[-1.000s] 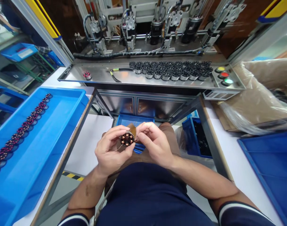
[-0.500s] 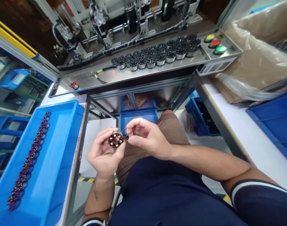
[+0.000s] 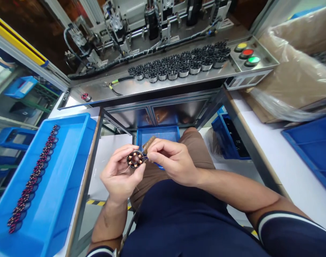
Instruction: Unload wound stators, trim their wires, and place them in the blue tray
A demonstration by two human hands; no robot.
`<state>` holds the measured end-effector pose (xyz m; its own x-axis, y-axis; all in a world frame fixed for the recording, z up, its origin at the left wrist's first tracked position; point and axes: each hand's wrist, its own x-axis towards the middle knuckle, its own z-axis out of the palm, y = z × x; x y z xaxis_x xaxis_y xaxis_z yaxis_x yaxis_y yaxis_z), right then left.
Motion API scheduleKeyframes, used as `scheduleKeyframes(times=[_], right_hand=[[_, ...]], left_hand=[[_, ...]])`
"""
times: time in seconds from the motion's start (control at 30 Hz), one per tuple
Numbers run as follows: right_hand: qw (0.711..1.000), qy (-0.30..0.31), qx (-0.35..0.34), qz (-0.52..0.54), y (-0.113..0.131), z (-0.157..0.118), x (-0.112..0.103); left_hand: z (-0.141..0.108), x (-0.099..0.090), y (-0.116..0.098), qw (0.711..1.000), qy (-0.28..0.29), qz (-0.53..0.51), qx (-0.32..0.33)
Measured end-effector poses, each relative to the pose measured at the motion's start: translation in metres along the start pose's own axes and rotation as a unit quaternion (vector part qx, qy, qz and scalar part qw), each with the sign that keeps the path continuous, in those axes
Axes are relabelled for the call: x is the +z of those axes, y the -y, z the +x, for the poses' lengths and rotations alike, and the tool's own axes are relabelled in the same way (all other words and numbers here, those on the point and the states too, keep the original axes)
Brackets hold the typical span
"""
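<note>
Head view takes in, closest to the wearer, a navy shirt (image 3: 179, 217) with white-banded sleeves and, past it, brown trousers (image 3: 196, 150). Above the lap, the left hand (image 3: 120, 175) curls round a small black ring-shaped core with copper-coloured windings (image 3: 131, 164), thumb and fingers closed on its rim, the coils facing the camera. Just right of the core, the right hand (image 3: 176, 162) pinches thumb and forefinger together on thin wires (image 3: 145, 157) reaching out from the ring. Against these fingers shows a brown cylindrical piece (image 3: 149, 144); whether they grip it cannot be told. To the left, a long light-blue plastic tray (image 3: 58, 192) bears a slanting row of red-and-copper wound cores (image 3: 34, 176). Farther off, a shiny metal ledge (image 3: 98, 92) carries one red-topped core (image 3: 85, 97), pliers with yellow-and-black handles (image 3: 122, 79), clustered black-and-silver cores (image 3: 173, 73), and yellow, red and green round buttons (image 3: 247, 53). Behind stands machinery of metal brackets and dark cylinders (image 3: 151, 26).
</note>
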<state>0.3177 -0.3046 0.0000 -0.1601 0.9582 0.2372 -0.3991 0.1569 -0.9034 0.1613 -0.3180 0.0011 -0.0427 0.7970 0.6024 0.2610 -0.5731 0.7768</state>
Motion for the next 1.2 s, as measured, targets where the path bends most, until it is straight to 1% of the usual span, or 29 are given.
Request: scheduleKeyframes(times=[0.13,0.27,0.4,0.47,0.53,0.6,0.67,0.73,0.83,0.9,0.97,1.03,1.1,1.2], right_hand=[[0.998,-0.017,-0.037,-0.050,0.003,-0.001,-0.003],[0.993,0.016,-0.084,-0.084,0.002,-0.002,-0.010],[0.982,0.050,-0.143,-0.114,0.000,0.003,-0.017],[0.975,0.058,-0.172,-0.125,0.001,0.006,-0.017],[0.970,0.051,-0.192,-0.143,0.002,0.006,-0.014],[0.968,0.027,-0.194,-0.156,0.004,0.002,-0.009],[0.969,0.005,-0.189,-0.158,0.006,-0.004,-0.005],[0.968,-0.008,-0.198,-0.156,0.007,-0.010,-0.002],[0.957,0.001,-0.243,-0.160,0.006,-0.013,0.000],[0.950,0.024,-0.267,-0.158,0.005,-0.012,-0.003],[0.946,0.041,-0.279,-0.157,0.005,-0.006,-0.009],[0.939,0.055,-0.298,-0.163,0.008,0.001,-0.017],[0.927,0.089,-0.318,-0.181,0.013,0.011,-0.023],[0.903,0.177,-0.335,-0.205,0.022,0.026,-0.026]], left_hand=[[0.000,0.002,-0.001,1.000,0.007,-0.014,0.005],[0.003,0.004,-0.002,0.999,0.002,-0.037,-0.017],[0.006,0.002,-0.002,0.993,0.032,-0.097,-0.057],[0.006,0.001,-0.003,0.991,0.046,-0.109,-0.069],[0.006,0.001,-0.003,0.991,0.049,-0.106,-0.070],[0.005,0.002,-0.004,0.993,0.036,-0.096,-0.058],[0.005,0.005,-0.005,0.996,0.006,-0.082,-0.032],[0.004,0.008,-0.005,0.998,-0.023,-0.065,0.000],[0.004,0.011,-0.006,0.997,-0.036,-0.053,0.033],[0.005,0.011,-0.008,0.997,-0.031,-0.063,0.027],[0.006,0.009,-0.012,0.995,-0.018,-0.093,-0.013],[0.008,0.007,-0.015,0.987,0.006,-0.139,-0.080],[0.009,0.005,-0.018,0.968,0.035,-0.192,-0.156],[0.009,0.004,-0.020,0.930,0.068,-0.267,-0.243]])
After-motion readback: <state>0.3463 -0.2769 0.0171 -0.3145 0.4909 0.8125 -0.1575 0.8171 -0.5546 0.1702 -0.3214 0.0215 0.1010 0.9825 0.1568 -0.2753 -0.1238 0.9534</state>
